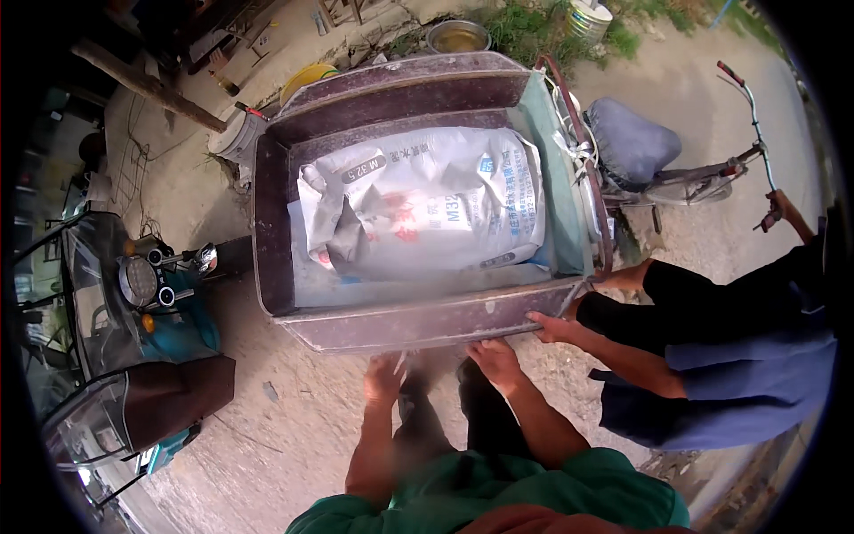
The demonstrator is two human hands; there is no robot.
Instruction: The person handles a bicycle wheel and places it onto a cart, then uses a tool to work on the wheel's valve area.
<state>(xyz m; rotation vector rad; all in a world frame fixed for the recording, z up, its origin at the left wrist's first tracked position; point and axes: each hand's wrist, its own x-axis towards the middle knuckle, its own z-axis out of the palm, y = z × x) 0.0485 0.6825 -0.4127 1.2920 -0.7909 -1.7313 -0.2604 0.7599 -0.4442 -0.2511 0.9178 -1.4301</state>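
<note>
In front of me is the maroon cargo box [400, 331] of a pedal tricycle, its inner front panel pale green. A whitish-grey cement bag [418, 200] with red and blue print lies flat inside, wrinkled at its left end. My left hand [384, 378] is at the lower edge of the near wall, its fingers partly hidden and blurred. To its right, my right hand [496, 360] has its fingers closed at the same lower edge. At the near right corner a co-worker's hand [553, 327] touches the box; their other hand [783, 209] is at the handlebar [754, 116].
A grey covered saddle [630, 142] is right of the box. A teal three-wheeled vehicle [191, 311] with a clear windshield stands at the left. Behind the box are a metal basin [458, 37], a bucket [589, 20] and a yellow tub [307, 78]. A wooden pole [147, 86] slants at upper left.
</note>
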